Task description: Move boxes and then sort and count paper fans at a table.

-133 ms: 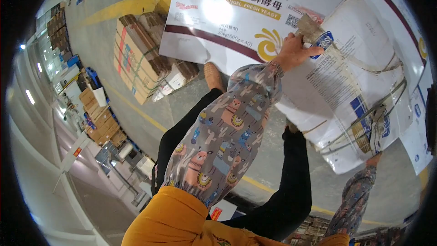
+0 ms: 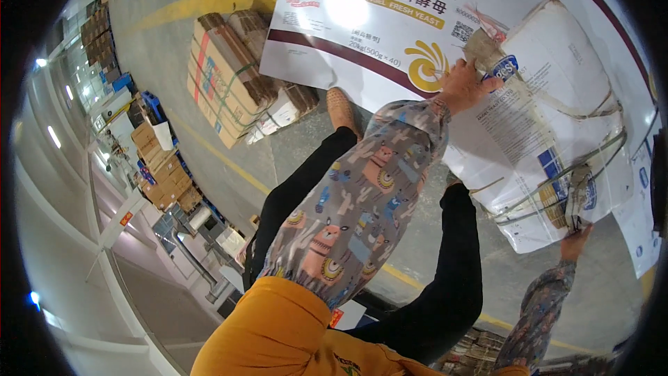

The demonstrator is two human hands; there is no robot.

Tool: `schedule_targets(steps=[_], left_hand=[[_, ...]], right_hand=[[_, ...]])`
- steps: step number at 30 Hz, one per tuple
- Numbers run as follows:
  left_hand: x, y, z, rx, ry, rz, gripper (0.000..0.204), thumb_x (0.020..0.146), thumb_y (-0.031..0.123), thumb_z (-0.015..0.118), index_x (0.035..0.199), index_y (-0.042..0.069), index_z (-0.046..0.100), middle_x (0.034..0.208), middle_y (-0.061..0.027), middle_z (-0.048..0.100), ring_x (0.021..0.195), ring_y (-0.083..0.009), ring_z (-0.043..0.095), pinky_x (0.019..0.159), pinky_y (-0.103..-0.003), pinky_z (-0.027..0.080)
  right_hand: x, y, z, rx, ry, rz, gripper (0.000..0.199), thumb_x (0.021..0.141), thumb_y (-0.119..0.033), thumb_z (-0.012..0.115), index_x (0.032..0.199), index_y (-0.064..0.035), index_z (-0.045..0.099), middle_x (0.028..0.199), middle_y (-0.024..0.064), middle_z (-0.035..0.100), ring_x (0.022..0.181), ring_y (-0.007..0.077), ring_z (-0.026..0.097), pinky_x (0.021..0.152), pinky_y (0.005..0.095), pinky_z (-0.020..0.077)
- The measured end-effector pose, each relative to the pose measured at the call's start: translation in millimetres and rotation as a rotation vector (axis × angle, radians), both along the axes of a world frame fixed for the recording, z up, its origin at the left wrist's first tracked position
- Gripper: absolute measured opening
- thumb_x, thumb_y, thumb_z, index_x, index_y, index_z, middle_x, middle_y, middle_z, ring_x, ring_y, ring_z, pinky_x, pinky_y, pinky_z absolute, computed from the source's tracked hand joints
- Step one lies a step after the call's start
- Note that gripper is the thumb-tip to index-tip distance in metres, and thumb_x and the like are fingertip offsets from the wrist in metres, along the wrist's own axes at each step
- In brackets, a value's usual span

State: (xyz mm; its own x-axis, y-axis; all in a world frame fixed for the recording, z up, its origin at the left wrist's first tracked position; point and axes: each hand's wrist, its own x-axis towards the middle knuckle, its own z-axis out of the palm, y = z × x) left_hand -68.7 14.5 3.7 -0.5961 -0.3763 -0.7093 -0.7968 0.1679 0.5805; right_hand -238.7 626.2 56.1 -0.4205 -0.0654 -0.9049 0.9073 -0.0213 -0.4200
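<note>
- Touching a white bundle [image 2: 557,104] at two spots, the person has both arms out; the bundle lies between two and three o'clock in their view.
- Their left hand [image 2: 462,89], toward two o'clock, rests at the bundle's left side, half open: fingers loosely bent near a ragged brown flap [image 2: 481,46], thumb stretched over the white surface just below a blue label [image 2: 505,67]. I can't tell whether it has a firm hold.
- Their right hand [image 2: 575,240], between three and four o'clock, is at the bundle's lower edge. Its fingers are mostly hidden, so I can't tell how far they open or whether they grip.
- Dark straps cross the bundle's end nearest the right hand.
- Under the bundle, reaching round to twelve o'clock, spreads a large white sheet [image 2: 316,66] with a maroon band and a yellow swirl [image 2: 426,68].
- One tan shoe [image 2: 340,106] stands at twelve, near that sheet's edge.
- Toward ten o'clock, strapped flat cartons [image 2: 217,83] sit on the grey floor [image 2: 243,157].
- Farther off, at nine, brown boxes [image 2: 165,184] are piled up.
</note>
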Motion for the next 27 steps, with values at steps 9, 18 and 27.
schedule_targets(steps=[9,18,27], left_hand=[[214,-60,96,-0.238,-0.084,0.220,0.055,0.076,0.035,0.068,0.119,0.003,0.053,0.118,-0.0199,0.053,0.110,-0.0359,0.051,0.092,-0.043,0.042],[566,-224,157,-0.213,-0.322,1.079,0.061,0.087,0.042,0.057,0.119,-0.010,0.052,0.122,-0.0243,0.054,0.115,-0.0309,0.051,0.096,-0.038,0.038],[818,-421,82,-0.396,-0.424,1.175,0.072,0.086,0.051,0.053,0.122,-0.011,0.048,0.128,-0.0253,0.049,0.118,-0.0333,0.048,0.096,-0.039,0.037]], right_hand=[[27,-171,33,1.088,0.727,0.906,0.042,0.093,-0.026,0.048,0.111,0.0116,0.053,0.107,0.0221,0.058,0.097,0.0306,0.054,0.081,0.0386,0.0412],[221,-529,43,0.358,0.518,0.908,0.045,0.088,-0.026,0.058,0.119,0.0057,0.048,0.114,0.0142,0.052,0.107,0.0254,0.049,0.096,0.0331,0.0363],[455,-882,-13,0.031,0.396,1.206,0.066,0.087,-0.049,0.054,0.126,0.0034,0.046,0.125,0.0131,0.050,0.118,0.0221,0.044,0.099,0.0350,0.0338]])
